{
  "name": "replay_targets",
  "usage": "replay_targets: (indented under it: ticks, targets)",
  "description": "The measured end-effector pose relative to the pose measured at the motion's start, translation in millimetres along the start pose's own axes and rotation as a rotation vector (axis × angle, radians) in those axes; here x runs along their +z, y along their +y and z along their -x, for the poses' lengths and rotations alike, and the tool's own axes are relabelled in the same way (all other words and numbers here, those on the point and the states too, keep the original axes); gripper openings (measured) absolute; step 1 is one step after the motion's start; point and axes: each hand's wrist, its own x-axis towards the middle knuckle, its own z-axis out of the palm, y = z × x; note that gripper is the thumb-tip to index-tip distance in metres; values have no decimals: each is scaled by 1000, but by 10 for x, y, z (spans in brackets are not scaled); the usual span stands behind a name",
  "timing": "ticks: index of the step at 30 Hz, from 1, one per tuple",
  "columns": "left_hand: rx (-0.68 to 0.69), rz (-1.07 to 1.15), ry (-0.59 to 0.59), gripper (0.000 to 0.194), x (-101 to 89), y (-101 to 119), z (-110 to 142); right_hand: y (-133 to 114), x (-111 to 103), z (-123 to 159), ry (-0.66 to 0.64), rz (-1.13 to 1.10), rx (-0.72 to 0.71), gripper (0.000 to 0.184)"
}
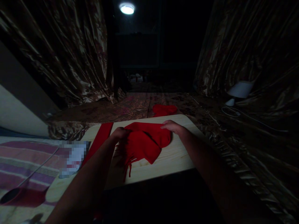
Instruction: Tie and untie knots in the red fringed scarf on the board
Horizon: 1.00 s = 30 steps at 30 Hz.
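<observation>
A red fringed scarf [144,143] lies bunched and partly folded over a pale wooden board [179,158]. Its loose tassels spread toward the board's near left. At the scarf's left edge, my left hand [120,133] has its fingers closed on the cloth. The fingertips are dark and partly hidden. My right hand [172,126] pinches the upper right edge of the same cloth between thumb and fingers. Left of my left hand, a flat red strip [100,137] runs down across the board. Whether it joins the scarf, I cannot tell.
Another red cloth piece [164,109] lies beyond the board's far edge on a patterned cover. A pixelated packet [74,160] rests at the board's left, near a red cup-like container [28,197]. A white lamp [241,89] with a cord stands right. Curtains [88,53] hang behind.
</observation>
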Motion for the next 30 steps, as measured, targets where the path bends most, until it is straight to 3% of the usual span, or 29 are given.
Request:
replay_targets:
  ticks: [2, 4, 6, 8, 10, 12, 15, 18, 21, 23, 27, 30]
  targets:
    - [25, 193, -38, 31, 38, 12, 41, -46, 4, -18, 26, -59, -63, 25]
    - [68, 351, -5, 36, 75, 10, 71, -85, -4, -44, 75, -213, -179, 38]
    - [44, 329, 41, 39, 106, 15, 91, -94, -15, -77, 112, -275, -214, 45]
    - [-12, 134, 121, 46, 132, 53, 114, -69, -21, -114, 132, -140, -119, 46]
    - [16, -122, 251, 60, 160, 133, 155, -34, -12, -147, 160, 35, -21, 45]
    - [171, -360, 374, 70, 196, 238, 215, -21, 9, -165, 198, 120, -5, 41]
    - [441, -612, 437, 61, 255, 377, 281, -67, 48, -155, 182, 179, -7, 26]
    - [440, -701, 311, 57, 279, 416, 237, -159, 57, -107, 59, 205, 9, 14]
    - [305, -712, 132, 48, 245, 366, 106, -232, 13, -52, 41, 115, -48, 26]
    - [279, -711, 78, 41, 204, 322, 18, -253, -36, -32, 59, 95, -76, 32]
    - [252, -692, 36, 39, 146, 275, -91, -228, -111, -51, -33, 521, 42, 21]
    - [212, -673, 76, 53, 180, 290, -51, -184, -102, -50, 26, 729, 1, 33]
